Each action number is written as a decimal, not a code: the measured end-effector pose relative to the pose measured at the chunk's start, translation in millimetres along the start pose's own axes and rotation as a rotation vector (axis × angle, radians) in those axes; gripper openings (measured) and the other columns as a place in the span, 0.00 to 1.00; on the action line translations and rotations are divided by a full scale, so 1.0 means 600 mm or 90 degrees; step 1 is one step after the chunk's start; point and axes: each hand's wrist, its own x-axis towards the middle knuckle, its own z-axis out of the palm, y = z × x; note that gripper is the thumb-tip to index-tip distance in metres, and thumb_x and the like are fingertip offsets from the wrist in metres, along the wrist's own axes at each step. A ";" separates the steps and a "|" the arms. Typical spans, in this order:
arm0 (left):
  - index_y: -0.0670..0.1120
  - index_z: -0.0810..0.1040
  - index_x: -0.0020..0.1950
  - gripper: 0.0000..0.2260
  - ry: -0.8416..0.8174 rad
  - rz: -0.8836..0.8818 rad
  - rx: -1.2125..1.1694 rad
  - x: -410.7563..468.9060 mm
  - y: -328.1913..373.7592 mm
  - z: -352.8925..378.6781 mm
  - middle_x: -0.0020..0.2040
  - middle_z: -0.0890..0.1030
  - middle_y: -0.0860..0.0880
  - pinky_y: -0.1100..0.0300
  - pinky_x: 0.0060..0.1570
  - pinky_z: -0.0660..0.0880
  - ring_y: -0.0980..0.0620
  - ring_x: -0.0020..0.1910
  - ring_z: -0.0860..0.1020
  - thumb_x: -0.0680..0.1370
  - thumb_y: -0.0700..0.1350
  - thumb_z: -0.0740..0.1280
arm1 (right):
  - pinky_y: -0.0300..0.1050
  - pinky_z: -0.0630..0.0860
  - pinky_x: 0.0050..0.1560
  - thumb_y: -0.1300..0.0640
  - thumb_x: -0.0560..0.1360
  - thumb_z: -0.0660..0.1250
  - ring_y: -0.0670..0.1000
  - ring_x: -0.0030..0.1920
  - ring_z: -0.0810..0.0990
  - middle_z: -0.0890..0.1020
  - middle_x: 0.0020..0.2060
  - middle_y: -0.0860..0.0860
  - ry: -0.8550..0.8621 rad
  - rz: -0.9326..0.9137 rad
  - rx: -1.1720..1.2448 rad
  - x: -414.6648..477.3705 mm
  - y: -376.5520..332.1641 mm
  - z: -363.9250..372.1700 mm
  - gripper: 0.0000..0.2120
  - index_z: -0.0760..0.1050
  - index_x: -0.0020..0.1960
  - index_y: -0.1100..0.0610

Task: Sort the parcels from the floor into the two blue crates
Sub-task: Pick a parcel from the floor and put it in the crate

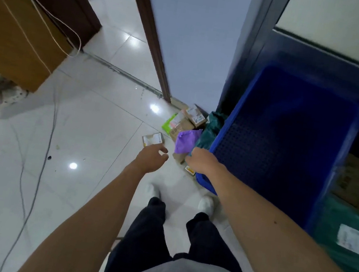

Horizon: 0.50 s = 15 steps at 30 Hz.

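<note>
Lying crumpled, purple parcel (186, 139) touches brown boxes (185, 124).

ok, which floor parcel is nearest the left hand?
The small flat box lying alone on the tile, just beyond the left hand; the other parcels are piled by the crate.

Blue crate (231, 139) hems the parcels (187, 123) rightward; left floor (94, 137) open.
</note>
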 end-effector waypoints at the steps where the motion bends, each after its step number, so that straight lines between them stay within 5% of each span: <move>1: 0.49 0.79 0.62 0.13 -0.019 0.007 0.009 0.026 -0.004 -0.001 0.59 0.81 0.47 0.58 0.57 0.71 0.47 0.59 0.77 0.79 0.48 0.65 | 0.46 0.67 0.36 0.46 0.79 0.57 0.58 0.51 0.76 0.75 0.45 0.55 -0.010 0.019 0.012 0.020 -0.004 0.010 0.13 0.68 0.41 0.54; 3: 0.49 0.79 0.63 0.14 -0.041 0.014 0.013 0.048 -0.012 -0.002 0.60 0.81 0.48 0.58 0.57 0.70 0.48 0.60 0.78 0.79 0.48 0.65 | 0.48 0.71 0.47 0.48 0.80 0.56 0.61 0.60 0.76 0.78 0.56 0.58 -0.039 0.021 0.016 0.027 -0.018 0.017 0.15 0.76 0.57 0.56; 6: 0.50 0.79 0.62 0.13 -0.104 0.037 0.027 0.128 -0.023 -0.004 0.58 0.82 0.48 0.57 0.60 0.72 0.48 0.58 0.79 0.79 0.48 0.65 | 0.50 0.70 0.63 0.50 0.83 0.55 0.60 0.70 0.71 0.71 0.72 0.58 -0.035 0.055 0.034 0.074 -0.037 0.030 0.22 0.68 0.74 0.56; 15: 0.52 0.78 0.61 0.11 -0.218 0.080 0.062 0.381 -0.116 0.038 0.46 0.82 0.52 0.53 0.60 0.75 0.46 0.55 0.80 0.79 0.47 0.64 | 0.50 0.72 0.64 0.47 0.81 0.58 0.60 0.67 0.73 0.74 0.69 0.59 -0.038 0.208 0.113 0.316 -0.038 0.136 0.24 0.70 0.71 0.60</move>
